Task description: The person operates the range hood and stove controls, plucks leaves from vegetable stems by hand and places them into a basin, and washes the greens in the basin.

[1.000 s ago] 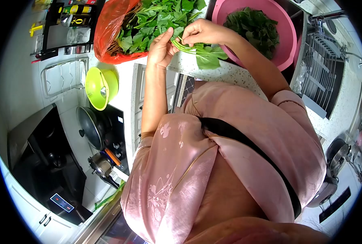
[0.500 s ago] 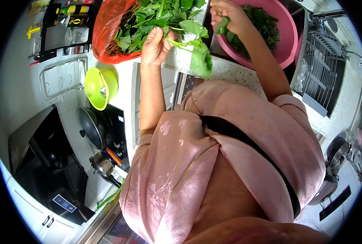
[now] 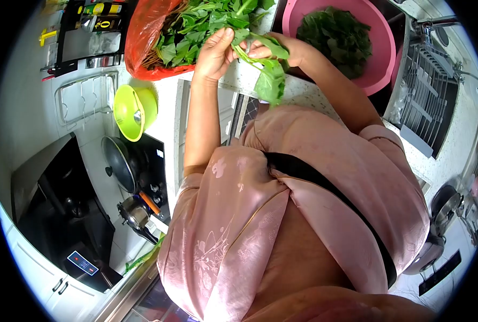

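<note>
My left hand [image 3: 215,56] pinches the stems of a leafy green sprig [image 3: 271,80], whose leaves hang over the counter's front edge. Close beside it, my right hand [image 3: 287,49] has its fingers closed at the same sprig, partly hidden behind a leaf. Behind my left hand, a pile of leafy greens [image 3: 190,35] with long stems lies in and spills out of a red plastic bag [image 3: 140,43]. To the right, a pink basin [image 3: 381,59] holds a heap of loose green leaves [image 3: 338,43].
A lime-green bin [image 3: 123,112] stands at the left, near a lidded pan [image 3: 120,163] and a pot [image 3: 134,214] on the stove. At the right are a dish rack [image 3: 424,102] and a faucet [image 3: 437,22]. Bottles [image 3: 105,24] fill a rack at the upper left.
My right hand has moved left from the pink basin's rim to the sprig in my left hand. The leaf it held is no longer seen in it. My left hand still grips the sprig.
</note>
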`<state>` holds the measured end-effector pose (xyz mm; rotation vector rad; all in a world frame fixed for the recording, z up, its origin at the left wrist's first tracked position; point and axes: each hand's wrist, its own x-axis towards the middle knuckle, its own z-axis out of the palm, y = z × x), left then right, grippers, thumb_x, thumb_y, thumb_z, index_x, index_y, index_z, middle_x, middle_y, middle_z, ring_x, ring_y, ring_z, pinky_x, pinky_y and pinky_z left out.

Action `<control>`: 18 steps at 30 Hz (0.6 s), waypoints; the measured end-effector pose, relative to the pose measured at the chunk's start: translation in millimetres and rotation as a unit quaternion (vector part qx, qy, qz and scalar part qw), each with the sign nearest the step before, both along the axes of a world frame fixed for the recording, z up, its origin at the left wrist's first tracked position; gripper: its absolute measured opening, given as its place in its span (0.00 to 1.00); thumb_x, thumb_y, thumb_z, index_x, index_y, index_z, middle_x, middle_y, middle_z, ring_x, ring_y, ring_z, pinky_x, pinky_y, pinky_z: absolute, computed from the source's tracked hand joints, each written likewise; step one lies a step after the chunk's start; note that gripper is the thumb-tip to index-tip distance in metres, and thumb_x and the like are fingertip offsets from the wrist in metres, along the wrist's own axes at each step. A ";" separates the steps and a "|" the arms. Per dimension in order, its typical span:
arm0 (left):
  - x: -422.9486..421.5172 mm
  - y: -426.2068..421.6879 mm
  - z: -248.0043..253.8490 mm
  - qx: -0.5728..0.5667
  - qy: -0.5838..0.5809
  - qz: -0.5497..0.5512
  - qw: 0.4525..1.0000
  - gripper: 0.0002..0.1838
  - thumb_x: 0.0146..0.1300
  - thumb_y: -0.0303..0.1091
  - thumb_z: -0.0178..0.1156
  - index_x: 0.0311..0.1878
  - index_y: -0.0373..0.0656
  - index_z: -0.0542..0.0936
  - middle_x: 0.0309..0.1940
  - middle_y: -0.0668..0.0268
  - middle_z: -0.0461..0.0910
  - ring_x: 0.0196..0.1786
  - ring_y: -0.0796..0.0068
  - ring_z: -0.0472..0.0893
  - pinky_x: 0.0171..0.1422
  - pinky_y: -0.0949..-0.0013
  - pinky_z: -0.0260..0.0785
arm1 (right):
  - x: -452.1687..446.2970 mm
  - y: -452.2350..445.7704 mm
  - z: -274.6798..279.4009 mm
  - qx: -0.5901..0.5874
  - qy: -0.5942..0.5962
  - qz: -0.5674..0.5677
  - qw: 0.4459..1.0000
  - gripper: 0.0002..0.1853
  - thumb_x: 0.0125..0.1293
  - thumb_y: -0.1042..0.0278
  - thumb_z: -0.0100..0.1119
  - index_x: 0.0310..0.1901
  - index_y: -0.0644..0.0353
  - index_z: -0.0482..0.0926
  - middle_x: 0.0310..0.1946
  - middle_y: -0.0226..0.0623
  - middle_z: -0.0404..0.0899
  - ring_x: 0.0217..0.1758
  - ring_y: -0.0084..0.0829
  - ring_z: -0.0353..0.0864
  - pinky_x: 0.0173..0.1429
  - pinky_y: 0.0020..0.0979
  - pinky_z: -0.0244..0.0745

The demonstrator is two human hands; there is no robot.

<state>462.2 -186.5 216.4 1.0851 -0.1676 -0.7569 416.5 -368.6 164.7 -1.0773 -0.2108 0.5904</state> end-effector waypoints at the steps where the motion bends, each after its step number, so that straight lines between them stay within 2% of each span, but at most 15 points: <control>1: 0.1 -0.9 -0.1 0.017 0.001 -0.002 1.000 0.12 0.66 0.35 0.51 0.45 0.38 0.76 0.35 0.65 0.79 0.34 0.76 0.79 0.38 0.74 0.75 | -2.2 -5.1 10.4 -0.045 0.000 0.011 0.999 0.15 0.53 0.58 0.63 0.37 0.58 0.79 0.23 0.22 0.71 0.23 0.15 0.65 0.25 0.21 0.57; 2: -2.4 -2.8 -0.1 0.030 0.002 0.002 1.000 0.11 0.66 0.36 0.52 0.43 0.39 0.76 0.36 0.65 0.80 0.34 0.78 0.79 0.36 0.77 0.75 | -2.5 -5.3 -1.9 -0.025 0.006 0.010 1.000 0.12 0.55 0.60 0.62 0.29 0.61 0.77 0.21 0.23 0.71 0.20 0.14 0.63 0.23 0.20 0.56; 3: -5.3 -2.4 2.1 0.079 0.009 -0.004 0.997 0.10 0.66 0.36 0.52 0.42 0.40 0.76 0.34 0.66 0.79 0.33 0.77 0.79 0.35 0.76 0.74 | -11.0 -12.7 -1.0 0.055 0.118 0.004 0.991 0.11 0.55 0.62 0.61 0.30 0.62 0.78 0.22 0.24 0.74 0.22 0.15 0.66 0.25 0.19 0.59; 5: -2.5 -4.2 -2.0 0.142 0.015 0.014 0.990 0.09 0.66 0.37 0.52 0.41 0.41 0.76 0.32 0.67 0.80 0.31 0.78 0.78 0.33 0.75 0.74 | -9.8 -18.0 -21.5 0.109 0.175 0.023 0.978 0.08 0.56 0.66 0.60 0.31 0.63 0.79 0.26 0.27 0.77 0.24 0.16 0.70 0.29 0.18 0.63; 6: -2.4 -5.6 -11.2 0.158 0.022 0.038 0.987 0.09 0.65 0.37 0.52 0.40 0.42 0.77 0.32 0.68 0.80 0.29 0.79 0.78 0.32 0.76 0.74 | 2.2 -15.2 -41.0 0.082 0.131 0.048 0.987 0.08 0.56 0.68 0.59 0.31 0.64 0.79 0.27 0.28 0.79 0.26 0.16 0.72 0.32 0.17 0.66; 8: 2.8 -11.9 -14.8 0.134 0.018 -0.011 0.991 0.09 0.65 0.37 0.53 0.41 0.43 0.77 0.33 0.68 0.80 0.31 0.80 0.79 0.33 0.76 0.74 | -2.5 -31.0 -13.6 0.025 -0.110 0.013 0.994 0.07 0.55 0.71 0.58 0.34 0.63 0.80 0.30 0.32 0.80 0.26 0.17 0.74 0.31 0.20 0.67; 10: 0.6 -31.3 1.2 0.140 0.016 -0.017 0.990 0.07 0.64 0.36 0.55 0.37 0.44 0.78 0.29 0.72 0.80 0.27 0.86 0.77 0.29 0.82 0.72 | -8.4 -43.4 -3.7 -0.038 -0.079 -0.007 0.996 0.07 0.54 0.72 0.58 0.33 0.66 0.80 0.26 0.30 0.80 0.28 0.17 0.75 0.33 0.20 0.67; 11: 4.3 -37.5 -1.0 0.150 0.004 -0.042 0.988 0.08 0.64 0.37 0.55 0.37 0.44 0.78 0.28 0.72 0.80 0.26 0.86 0.77 0.29 0.82 0.71 | -11.8 -53.1 2.6 -0.098 -0.102 -0.029 0.990 0.05 0.56 0.75 0.57 0.31 0.67 0.78 0.26 0.29 0.78 0.29 0.16 0.73 0.35 0.19 0.67; 12: 5.8 -47.2 -2.1 0.155 -0.009 -0.056 0.986 0.08 0.65 0.38 0.54 0.37 0.44 0.78 0.28 0.73 0.80 0.25 0.86 0.76 0.28 0.81 0.70 | -15.9 -57.0 1.7 -0.106 -0.092 -0.097 0.985 0.03 0.55 0.76 0.56 0.29 0.66 0.78 0.25 0.30 0.78 0.28 0.15 0.73 0.35 0.19 0.67; 14: 20.9 -59.1 -13.7 0.149 -0.021 -0.094 0.984 0.10 0.65 0.39 0.53 0.41 0.45 0.78 0.31 0.72 0.80 0.28 0.83 0.77 0.33 0.78 0.73 | -16.8 -67.1 -21.5 -0.122 -0.108 -0.262 0.951 0.04 0.56 0.76 0.55 0.27 0.65 0.78 0.19 0.29 0.75 0.22 0.16 0.71 0.28 0.20 0.67; 15: 25.6 -68.4 -8.8 0.164 -0.031 -0.089 0.982 0.10 0.65 0.40 0.53 0.40 0.45 0.78 0.30 0.72 0.79 0.28 0.83 0.76 0.31 0.79 0.72 | -24.6 -78.1 4.8 -0.135 -0.035 -0.343 0.929 0.05 0.57 0.76 0.52 0.27 0.63 0.78 0.14 0.27 0.70 0.14 0.17 0.66 0.19 0.22 0.62; 16: 30.8 -78.6 -0.7 0.179 -0.038 -0.086 0.979 0.10 0.65 0.41 0.54 0.39 0.45 0.77 0.29 0.72 0.78 0.27 0.83 0.75 0.30 0.79 0.71 | -24.1 -87.6 1.6 -0.083 0.050 -0.408 0.908 0.07 0.59 0.73 0.49 0.29 0.62 0.77 0.10 0.25 0.63 0.09 0.18 0.60 0.14 0.23 0.55; 17: 40.6 -86.1 4.3 0.202 -0.038 -0.043 0.978 0.11 0.65 0.43 0.53 0.40 0.45 0.76 0.29 0.71 0.77 0.27 0.82 0.75 0.29 0.78 0.70 | -26.5 -106.0 -16.9 0.069 0.038 -0.441 0.894 0.08 0.62 0.68 0.47 0.31 0.59 0.75 0.09 0.26 0.60 0.10 0.19 0.59 0.15 0.23 0.54; 18: 54.2 -94.3 14.7 0.178 -0.016 -0.011 0.984 0.13 0.65 0.44 0.52 0.42 0.44 0.74 0.28 0.69 0.75 0.27 0.79 0.75 0.29 0.78 0.70 | -24.9 -121.3 -29.9 0.187 0.127 -0.451 0.863 0.09 0.63 0.64 0.46 0.31 0.58 0.73 0.10 0.25 0.59 0.09 0.20 0.56 0.15 0.23 0.52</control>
